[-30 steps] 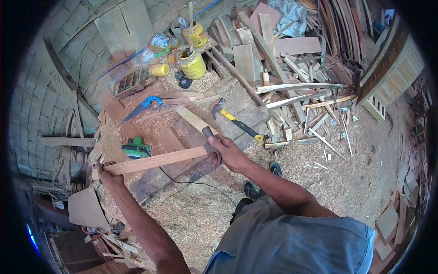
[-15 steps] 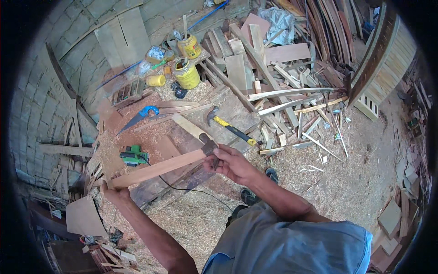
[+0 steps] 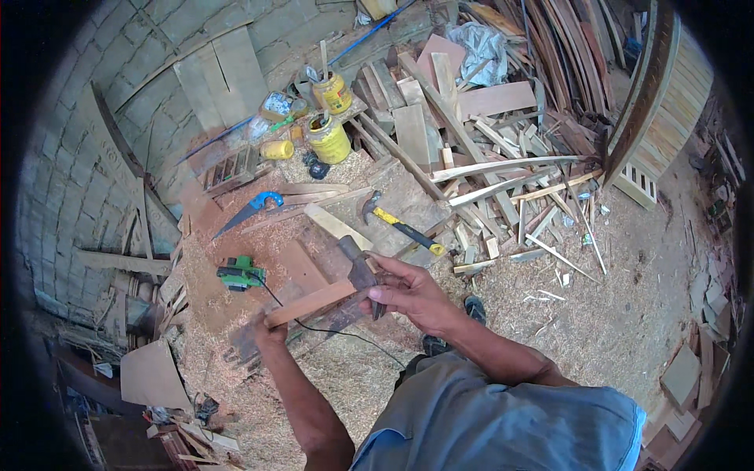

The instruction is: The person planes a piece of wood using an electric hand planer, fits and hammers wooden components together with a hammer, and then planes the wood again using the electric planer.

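Workpiece: a straight, reddish-tan wooden bar (image 3: 312,304), held in the air in front of the person, over the near side of the table (image 3: 410,198); its right end is slightly higher in view than its left.
Left hand (image 3: 272,333): closed on the bar's left end; the fingertips are largely hidden.
Right hand (image 3: 412,297): thumb and fingers pinch a dark, T-shaped tool (image 3: 360,272); I cannot tell whether any finger also grips the bar.
Dark tool: set crosswise at the bar's right end, its upper part projecting beyond the bar's far edge.
Pale board: a flat, light-coloured wooden strip (image 3: 334,223) lies on the table, just beyond the tool.
Hammer: a claw hammer with a yellow-and-black handle (image 3: 402,228) lies to the right of the pale board.
Saw: a handsaw with a blue handle (image 3: 269,199) lies on the table's far left.
Power tool: a green, corded machine (image 3: 240,273) rests left of the bar; its black cord (image 3: 349,333) runs toward the person's feet.
Containers: two yellow plastic tubs (image 3: 329,143) stand at the far side.
Floor: covered with pale wood shavings (image 3: 259,400).
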Action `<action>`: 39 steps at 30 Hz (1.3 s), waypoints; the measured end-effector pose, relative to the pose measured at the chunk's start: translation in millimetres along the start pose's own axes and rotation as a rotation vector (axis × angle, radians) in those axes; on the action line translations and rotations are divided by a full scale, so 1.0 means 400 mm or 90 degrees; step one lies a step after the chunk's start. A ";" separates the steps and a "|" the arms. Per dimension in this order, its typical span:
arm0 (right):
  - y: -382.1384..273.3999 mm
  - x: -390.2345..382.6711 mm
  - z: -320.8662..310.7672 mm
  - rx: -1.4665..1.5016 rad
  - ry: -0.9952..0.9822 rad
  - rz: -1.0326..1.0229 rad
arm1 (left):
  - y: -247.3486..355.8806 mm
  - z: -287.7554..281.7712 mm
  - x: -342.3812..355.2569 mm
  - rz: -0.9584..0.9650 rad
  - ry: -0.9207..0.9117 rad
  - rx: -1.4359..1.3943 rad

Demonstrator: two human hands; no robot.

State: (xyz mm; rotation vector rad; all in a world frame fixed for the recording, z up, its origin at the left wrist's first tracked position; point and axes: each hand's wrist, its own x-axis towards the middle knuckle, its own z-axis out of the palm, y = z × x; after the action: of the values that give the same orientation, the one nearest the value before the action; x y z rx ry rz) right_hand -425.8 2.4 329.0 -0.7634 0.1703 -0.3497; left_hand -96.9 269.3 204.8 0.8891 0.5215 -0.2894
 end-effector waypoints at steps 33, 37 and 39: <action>-0.093 0.270 -0.467 0.150 0.181 0.126 | -0.083 0.694 -0.649 0.392 -0.521 -0.012; -0.163 0.221 -0.476 0.077 0.155 0.142 | 0.121 0.622 -0.439 0.268 -0.629 -0.082; -0.168 0.196 -0.511 0.052 0.141 0.152 | 0.158 0.578 -0.395 0.296 -0.506 -0.044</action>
State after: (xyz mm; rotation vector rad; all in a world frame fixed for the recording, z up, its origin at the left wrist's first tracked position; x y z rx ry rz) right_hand -426.1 -203.5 228.6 -0.6144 0.4493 -0.2125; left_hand -129.1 127.2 452.3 0.7283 -0.4081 -0.1739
